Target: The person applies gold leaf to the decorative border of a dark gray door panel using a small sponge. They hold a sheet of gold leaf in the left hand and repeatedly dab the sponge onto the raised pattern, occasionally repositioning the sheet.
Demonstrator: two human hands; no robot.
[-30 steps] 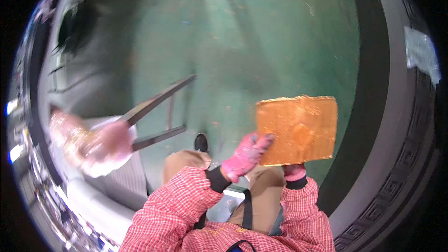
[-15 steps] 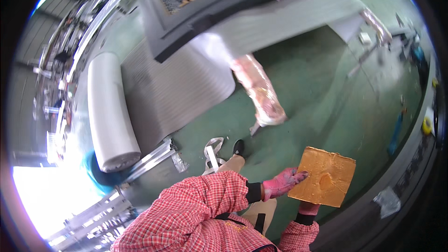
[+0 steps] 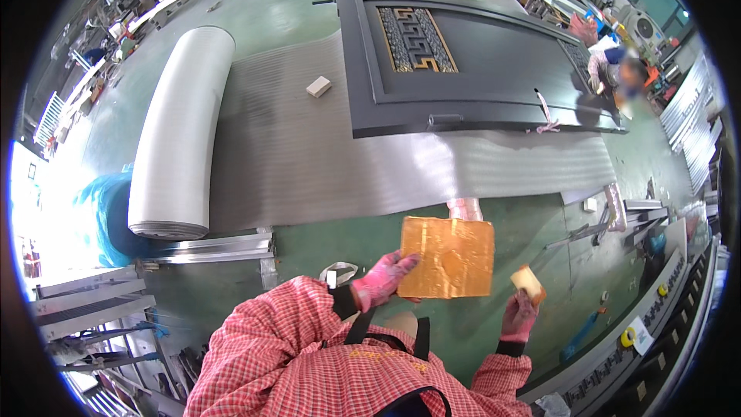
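Observation:
My left hand [image 3: 386,276], in a stained pink glove, pinches the left edge of a flat, square brown cardboard piece [image 3: 451,259] with a shiny, wrinkled face. To the right and apart from it, my right hand [image 3: 520,315], also gloved in pink, holds up a small cream-and-brown block [image 3: 528,284]; its material is hard to tell. Beyond the cardboard lies a dark grey door panel [image 3: 494,58] with a gold-and-black patterned inset, over grey foam sheeting [image 3: 285,147]. Part of a wrapped pinkish bundle [image 3: 465,208] shows behind the cardboard's top edge.
A thick white foam roll [image 3: 181,131] lies at the left, joined to the sheeting. Near it are metal profiles [image 3: 224,249] and a blue-wrapped roll [image 3: 108,212]. A small pale block [image 3: 318,86] rests on the sheeting. Another person [image 3: 617,73] is beside the door's far right end.
My right hand has come out from behind the cardboard to the right, and the small block now shows in it. My left hand keeps the cardboard. The view has turned, showing more of the door.

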